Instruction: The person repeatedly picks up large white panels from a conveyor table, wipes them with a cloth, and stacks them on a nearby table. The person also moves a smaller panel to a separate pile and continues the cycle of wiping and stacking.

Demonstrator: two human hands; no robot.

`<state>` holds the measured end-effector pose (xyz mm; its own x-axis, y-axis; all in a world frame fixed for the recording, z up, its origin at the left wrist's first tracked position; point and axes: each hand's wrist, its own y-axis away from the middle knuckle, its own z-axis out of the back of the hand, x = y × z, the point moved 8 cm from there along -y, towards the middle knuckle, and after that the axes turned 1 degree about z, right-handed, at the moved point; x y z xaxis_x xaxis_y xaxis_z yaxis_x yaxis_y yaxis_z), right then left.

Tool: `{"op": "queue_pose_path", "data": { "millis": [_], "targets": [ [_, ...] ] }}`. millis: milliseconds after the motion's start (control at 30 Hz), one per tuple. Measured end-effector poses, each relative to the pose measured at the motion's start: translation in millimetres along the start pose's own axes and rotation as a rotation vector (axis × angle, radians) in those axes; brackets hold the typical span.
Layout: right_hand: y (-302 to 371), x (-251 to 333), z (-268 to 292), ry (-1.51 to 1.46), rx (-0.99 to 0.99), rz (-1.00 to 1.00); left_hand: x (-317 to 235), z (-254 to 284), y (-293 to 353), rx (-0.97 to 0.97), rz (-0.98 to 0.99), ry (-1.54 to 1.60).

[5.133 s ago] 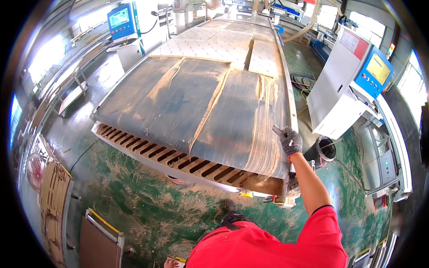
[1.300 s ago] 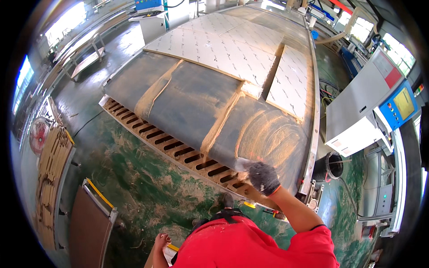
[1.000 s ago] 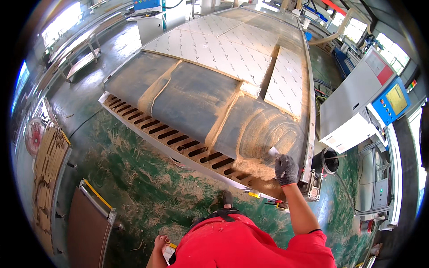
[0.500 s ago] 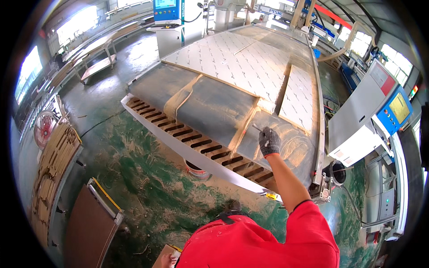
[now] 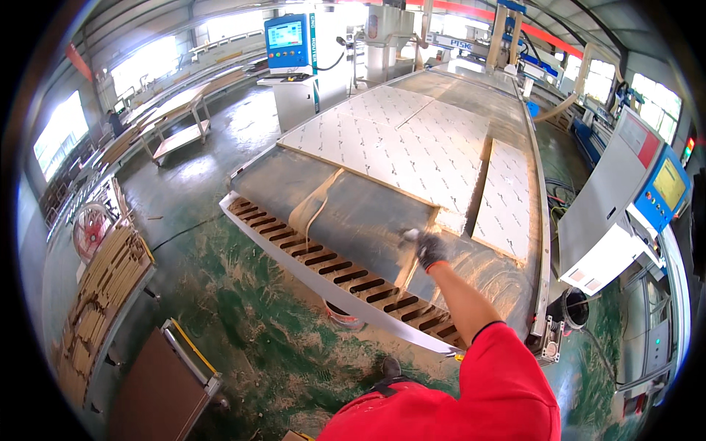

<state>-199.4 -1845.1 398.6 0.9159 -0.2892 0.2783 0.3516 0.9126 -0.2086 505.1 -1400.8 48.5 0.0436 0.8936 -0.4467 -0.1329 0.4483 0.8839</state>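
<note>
My right hand (image 5: 428, 250) wears a dark knitted glove with a red cuff and reaches over the grey machine bed (image 5: 360, 213). Its fingers are bent around something I cannot make out; a pale, motion-blurred patch shows at the fingertips. Just below the hand runs a strip of tan sawdust (image 5: 408, 268), leading toward the slotted front edge (image 5: 346, 275). Beyond the hand lie large white film-covered panels (image 5: 390, 151) with sawdust along their cut edges. A narrower white panel (image 5: 505, 198) sits to the right, across a dusty gap. My left hand is out of view.
A control console (image 5: 285, 40) stands at the far left of the bed, a grey-white cabinet (image 5: 607, 198) at the right. A black bucket (image 5: 572, 309) is near the bed's right corner. Stacked wooden strips (image 5: 103, 294) and a brown board (image 5: 162, 386) are at left.
My right hand has moved left across the bed to the sawdust strip. The view has shifted, so the bed sits lower and further right. My left hand has left the bottom edge.
</note>
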Motion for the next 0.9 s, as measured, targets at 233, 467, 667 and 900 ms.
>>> {"op": "queue_pose_path", "data": {
  "millis": [233,467,667,900],
  "targets": [
    [117.5,103.7,3.9,-0.492,0.15,0.361,-31.2,-15.5,-12.3,0.024,-0.013,-0.077],
    [176.7,97.7,-20.9,-0.118,0.217,0.341,-69.4,-38.3,-33.5,0.071,-0.072,-0.176],
    [181.4,59.0,-80.9,-0.04,0.194,0.204,-86.3,-40.6,-41.8,0.096,-0.13,-0.218],
    [215.4,46.1,-49.7,-0.286,0.096,0.224,-48.6,-29.3,-61.4,0.138,-0.174,-0.251]
  ]
}}
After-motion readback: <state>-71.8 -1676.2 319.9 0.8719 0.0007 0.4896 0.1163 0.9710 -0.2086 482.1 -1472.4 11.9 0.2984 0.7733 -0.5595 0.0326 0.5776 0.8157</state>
